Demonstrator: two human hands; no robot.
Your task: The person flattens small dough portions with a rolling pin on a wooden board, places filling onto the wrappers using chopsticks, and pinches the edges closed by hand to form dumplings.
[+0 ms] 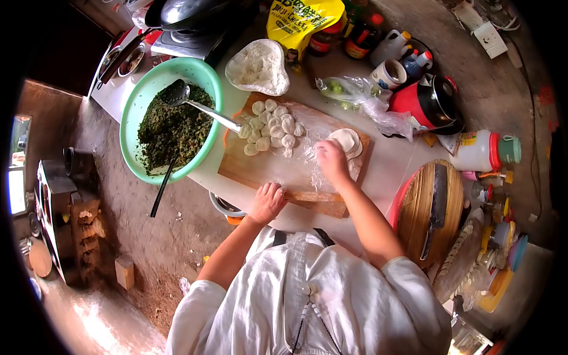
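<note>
A wooden board (242, 164) dusted with flour lies on the table in front of me. My left hand (268, 203) rests on its near edge, fingers lying side by side and slightly bent, beside an orange-brown wooden strip (310, 197) along that edge. Over the right part of the board, my right hand (332, 160) has its fingers curled in at the near side of a stack of round dough wrappers (346, 141). Whatever its fingertips hold is hidden. Several small floured dough pieces (275, 123) sit in a cluster on the board's far left part.
A green basin (126, 139) of chopped dark-green filling (177, 127) holds a slotted ladle (207, 110) and a dark-handled utensil (163, 188). Behind the board stands a bowl of flour (256, 65). To the right are a red kettle (421, 102) and a cleaver (436, 198) on a round chopping board (414, 201).
</note>
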